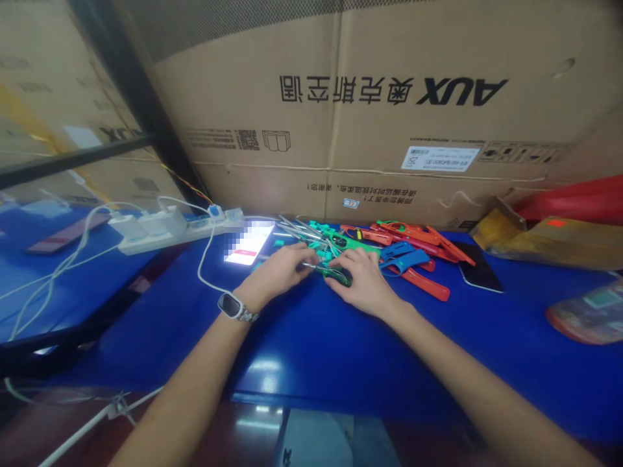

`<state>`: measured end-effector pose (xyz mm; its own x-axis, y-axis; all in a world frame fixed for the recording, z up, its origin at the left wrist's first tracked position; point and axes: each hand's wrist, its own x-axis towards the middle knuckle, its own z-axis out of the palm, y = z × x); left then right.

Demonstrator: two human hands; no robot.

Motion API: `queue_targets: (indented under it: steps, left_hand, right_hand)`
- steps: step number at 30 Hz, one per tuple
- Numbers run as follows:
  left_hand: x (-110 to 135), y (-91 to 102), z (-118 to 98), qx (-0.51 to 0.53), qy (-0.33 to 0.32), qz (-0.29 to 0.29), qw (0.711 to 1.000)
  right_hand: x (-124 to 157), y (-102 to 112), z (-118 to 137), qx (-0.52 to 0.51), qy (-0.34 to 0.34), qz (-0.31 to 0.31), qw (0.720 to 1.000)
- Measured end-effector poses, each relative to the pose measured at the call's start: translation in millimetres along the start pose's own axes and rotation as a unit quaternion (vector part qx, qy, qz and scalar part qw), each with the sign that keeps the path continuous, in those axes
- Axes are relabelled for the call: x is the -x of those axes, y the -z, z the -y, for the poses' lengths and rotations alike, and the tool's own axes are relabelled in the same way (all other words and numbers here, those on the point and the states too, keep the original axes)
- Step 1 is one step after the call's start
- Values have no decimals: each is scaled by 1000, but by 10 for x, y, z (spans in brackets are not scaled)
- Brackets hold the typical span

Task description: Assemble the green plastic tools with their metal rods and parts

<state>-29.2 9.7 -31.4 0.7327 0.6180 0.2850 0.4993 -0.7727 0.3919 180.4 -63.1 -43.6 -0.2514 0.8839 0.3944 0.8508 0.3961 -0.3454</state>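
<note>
My left hand [285,271], with a watch [231,305] on its wrist, has its fingers closed around the thin metal end of a small tool. My right hand [364,279] has its fingers wrapped about the dark green handle [341,277] of that same tool; its exact kind is hard to make out. Just beyond my hands lies a pile of green plastic parts [357,245] and thin metal rods [294,228]. Orange-red plastic handles [426,283] and a blue plastic handle [406,257] lie to the right of my right hand.
A lit phone [250,243] lies left of the pile, a dark phone [479,269] right of it. A white power strip [146,241] with cables runs along the left. Cardboard [365,143] stands behind the blue table [302,344]. A clear container [586,311] is at right.
</note>
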Motion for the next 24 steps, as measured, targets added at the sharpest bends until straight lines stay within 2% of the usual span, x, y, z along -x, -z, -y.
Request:
queue_targets:
  steps: [7,18,24]
  left_hand:
    - [-27,-20,-107,64,-11,-14,998]
    - [-24,-39,-106,55,-4,1,998]
    - [-31,-50,-105,63,-16,-17,998]
  right_hand:
    - [-50,-68,17,-18,23,-48,998]
    - [-35,-90,30,-20,30,-53,998]
    - [-29,-80,53,-41,12,-51,998]
